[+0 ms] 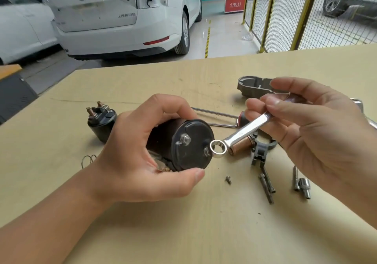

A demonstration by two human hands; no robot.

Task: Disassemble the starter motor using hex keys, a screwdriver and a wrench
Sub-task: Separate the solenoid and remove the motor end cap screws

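Note:
My left hand (130,161) grips the black cylindrical starter motor body (183,145) just above the table, its round end cap facing me. Two hex nuts show on the cap, one at the upper left (185,139) and one at the lower right (206,152). My right hand (310,124) pinches the shaft of a shiny ring wrench (238,134). Its ring end (217,149) hangs right beside the lower right nut, at the cap's edge. The black solenoid (101,120) with two studs lies on the table to the left.
On the tan table (204,233) lie a grey cast housing (255,88), a hex key (216,116), a copper-coloured part (241,147), a grey fork lever (260,153), long bolts (267,184), a pinion shaft (302,184), a small screw (228,179) and a spring (87,160). White cars stand beyond.

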